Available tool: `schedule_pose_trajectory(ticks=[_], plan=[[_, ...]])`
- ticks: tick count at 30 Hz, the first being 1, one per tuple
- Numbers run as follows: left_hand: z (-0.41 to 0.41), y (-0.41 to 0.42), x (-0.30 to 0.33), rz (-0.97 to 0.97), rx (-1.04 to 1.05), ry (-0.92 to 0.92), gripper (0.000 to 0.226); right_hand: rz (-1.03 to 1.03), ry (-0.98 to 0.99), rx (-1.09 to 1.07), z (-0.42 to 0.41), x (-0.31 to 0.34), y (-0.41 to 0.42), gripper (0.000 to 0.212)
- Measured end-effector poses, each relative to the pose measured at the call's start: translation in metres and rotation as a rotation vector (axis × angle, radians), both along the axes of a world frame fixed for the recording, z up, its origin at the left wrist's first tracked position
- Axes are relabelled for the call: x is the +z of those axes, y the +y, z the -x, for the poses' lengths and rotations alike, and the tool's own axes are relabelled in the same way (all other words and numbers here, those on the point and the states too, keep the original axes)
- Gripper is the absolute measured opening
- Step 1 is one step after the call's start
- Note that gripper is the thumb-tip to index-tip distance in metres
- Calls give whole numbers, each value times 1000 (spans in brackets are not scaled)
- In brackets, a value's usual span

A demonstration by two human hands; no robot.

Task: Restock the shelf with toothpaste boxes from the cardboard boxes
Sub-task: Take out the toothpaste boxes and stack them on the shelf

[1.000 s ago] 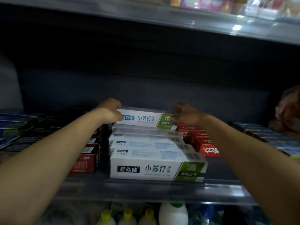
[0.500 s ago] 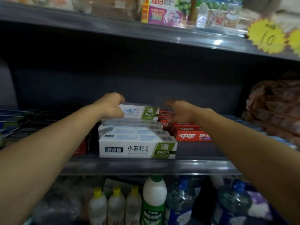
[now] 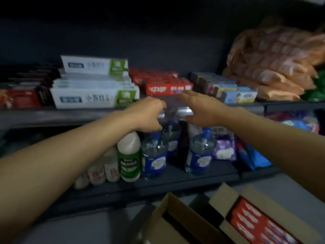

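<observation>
Below the shelf [image 3: 73,114], both hands hang empty: left hand [image 3: 146,114] loosely curled, right hand [image 3: 198,108] fingers spread. Red toothpaste boxes [image 3: 260,224] wait in the cardboard box [image 3: 223,196]; grab several squarely, labels forward.

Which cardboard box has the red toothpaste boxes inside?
The cardboard box on the right, at the bottom right corner. Red toothpaste boxes fill it, while the cardboard box beside it on the left looks dark inside.
</observation>
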State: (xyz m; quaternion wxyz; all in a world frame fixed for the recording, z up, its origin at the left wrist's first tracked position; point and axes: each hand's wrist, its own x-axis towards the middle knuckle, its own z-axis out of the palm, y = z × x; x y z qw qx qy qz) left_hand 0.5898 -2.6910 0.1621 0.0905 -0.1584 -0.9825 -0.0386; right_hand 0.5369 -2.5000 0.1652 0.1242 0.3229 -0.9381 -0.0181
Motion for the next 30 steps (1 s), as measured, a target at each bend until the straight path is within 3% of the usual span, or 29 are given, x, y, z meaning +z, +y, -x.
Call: schedule_pose_trajectory(ticks=[8, 13, 17, 21, 30], plan=[[-17, 66, -137, 97, -189, -271, 52, -34, -205, -24, -58, -123, 64, 65], [-28, 65, -212, 142, -248, -454, 51, -116, -441, -80, -99, -217, 69, 57], [-33, 56, -251, 91, -294, -557, 44, -164, -625, -93, -132, -292, 57, 66], [-41, 50, -290, 163, -319, -634, 49, -230, -805, -105, -160, -360, 46, 64], [-57, 58, -335, 157, -427, -738, 44, -228, -1028, -195, -199, -417, 37, 80]])
